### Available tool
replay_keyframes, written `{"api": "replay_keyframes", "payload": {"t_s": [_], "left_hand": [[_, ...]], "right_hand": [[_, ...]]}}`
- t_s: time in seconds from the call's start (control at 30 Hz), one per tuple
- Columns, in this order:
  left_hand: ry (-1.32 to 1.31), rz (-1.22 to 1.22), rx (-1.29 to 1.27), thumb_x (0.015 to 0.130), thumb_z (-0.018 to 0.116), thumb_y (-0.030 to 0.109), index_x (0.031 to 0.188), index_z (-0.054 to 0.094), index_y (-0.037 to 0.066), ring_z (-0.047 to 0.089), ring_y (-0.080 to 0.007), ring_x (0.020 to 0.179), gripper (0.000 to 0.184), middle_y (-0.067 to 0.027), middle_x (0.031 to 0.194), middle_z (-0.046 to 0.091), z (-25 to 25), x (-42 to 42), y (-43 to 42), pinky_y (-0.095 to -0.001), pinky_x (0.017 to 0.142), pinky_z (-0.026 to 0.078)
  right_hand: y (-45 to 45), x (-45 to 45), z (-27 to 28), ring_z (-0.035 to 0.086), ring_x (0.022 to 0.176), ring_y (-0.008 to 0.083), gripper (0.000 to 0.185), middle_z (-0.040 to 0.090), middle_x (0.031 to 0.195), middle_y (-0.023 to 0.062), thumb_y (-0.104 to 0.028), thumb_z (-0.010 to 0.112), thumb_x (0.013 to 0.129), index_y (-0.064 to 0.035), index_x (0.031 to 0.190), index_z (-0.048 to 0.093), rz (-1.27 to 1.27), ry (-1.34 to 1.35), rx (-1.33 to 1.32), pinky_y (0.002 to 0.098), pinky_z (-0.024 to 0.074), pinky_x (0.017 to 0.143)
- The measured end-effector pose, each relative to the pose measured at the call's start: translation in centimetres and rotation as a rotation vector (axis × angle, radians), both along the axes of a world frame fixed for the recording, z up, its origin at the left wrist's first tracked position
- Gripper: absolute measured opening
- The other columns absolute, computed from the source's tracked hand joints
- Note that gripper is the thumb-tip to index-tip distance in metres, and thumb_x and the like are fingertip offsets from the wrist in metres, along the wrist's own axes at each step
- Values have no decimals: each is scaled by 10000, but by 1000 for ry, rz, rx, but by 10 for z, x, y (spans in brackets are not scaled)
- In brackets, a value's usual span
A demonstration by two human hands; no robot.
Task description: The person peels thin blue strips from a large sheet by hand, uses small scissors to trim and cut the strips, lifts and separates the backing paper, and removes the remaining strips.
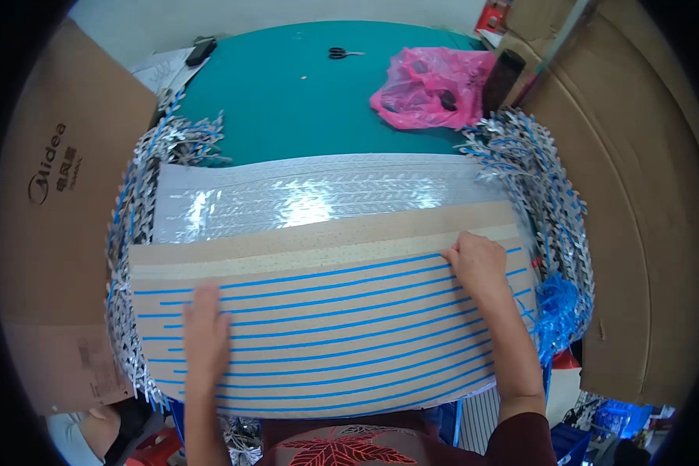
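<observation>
A brown board (pixel 326 303) lies in front of me, crossed by several thin blue strips (pixel 334 339) in nearly parallel rows and a pale band near its far edge. My left hand (pixel 206 326), blurred by motion, is over the board's left part with its fingers stretched out; whether it touches the strips I cannot tell. Toward the right end of the farthest strip, my right hand (pixel 478 264) is closed, its fingertips pinched on that strip. Beyond the board lies a shiny clear-covered sheet (pixel 303 198) with leaf-like rows beneath.
Silver leafy garlands (pixel 128 233) hang at the left, with more garlands (pixel 555 186) and a blue tangle (pixel 558 311) at the right. Cardboard panels (pixel 70 217) flank the green table (pixel 287 101). Scissors (pixel 342 53), a pink bag (pixel 435 85) and a dark cylinder (pixel 503 81) are farther back.
</observation>
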State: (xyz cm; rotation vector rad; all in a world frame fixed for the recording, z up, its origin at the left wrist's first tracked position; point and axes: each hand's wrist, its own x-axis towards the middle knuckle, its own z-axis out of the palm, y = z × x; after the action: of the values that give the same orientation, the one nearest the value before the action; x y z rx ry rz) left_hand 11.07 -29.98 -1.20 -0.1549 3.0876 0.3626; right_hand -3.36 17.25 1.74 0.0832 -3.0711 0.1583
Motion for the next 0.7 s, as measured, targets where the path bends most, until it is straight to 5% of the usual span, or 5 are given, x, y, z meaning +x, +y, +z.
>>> {"api": "replay_keyframes", "payload": {"t_s": [0.23, 0.33, 0.53, 0.6, 0.7], "left_hand": [[115, 146, -169, 1079, 514, 181, 1626, 395, 23, 310, -392, 1586, 582, -202, 1672, 413, -11, 3, -14, -571, 1307, 140], [64, 111, -129, 1111, 481, 226, 1612, 410, -3, 366, -391, 1562, 555, -223, 1647, 444, 8, -7, 10, -555, 1287, 229], [63, -237, 1404, 1149, 409, 398, 1509, 518, -88, 521, -401, 1460, 615, -282, 1557, 531, 153, -49, 71, -483, 1236, 380], [163, -617, 1641, 1141, 386, 466, 1530, 457, -118, 521, -446, 1443, 705, -263, 1543, 549, 204, -53, 65, -517, 1255, 362], [279, -764, 1650, 1141, 388, 465, 1525, 461, -116, 524, -449, 1439, 700, -263, 1534, 555, 235, -52, 55, -520, 1251, 367]], "right_hand": [[1, 1, -4, 761, 801, 370, 339, 760, 822, 179, -368, 852, 840, -50, 868, 739, -49, -29, 0, 461, 598, 741], [1, 5, -8, 757, 800, 366, 334, 759, 824, 167, -368, 851, 841, -61, 889, 728, -43, 32, -40, 461, 594, 727], [-3, 18, -17, 745, 808, 369, 257, 766, 870, 135, -306, 826, 882, -96, 960, 702, -81, 142, -162, 471, 574, 709], [0, 22, -21, 742, 816, 375, 242, 767, 887, 135, -298, 812, 897, -100, 976, 697, -89, 178, -223, 476, 566, 706], [0, 24, -23, 740, 830, 381, 249, 765, 889, 149, -311, 788, 919, -90, 980, 689, -100, 173, -277, 484, 557, 710]]}}
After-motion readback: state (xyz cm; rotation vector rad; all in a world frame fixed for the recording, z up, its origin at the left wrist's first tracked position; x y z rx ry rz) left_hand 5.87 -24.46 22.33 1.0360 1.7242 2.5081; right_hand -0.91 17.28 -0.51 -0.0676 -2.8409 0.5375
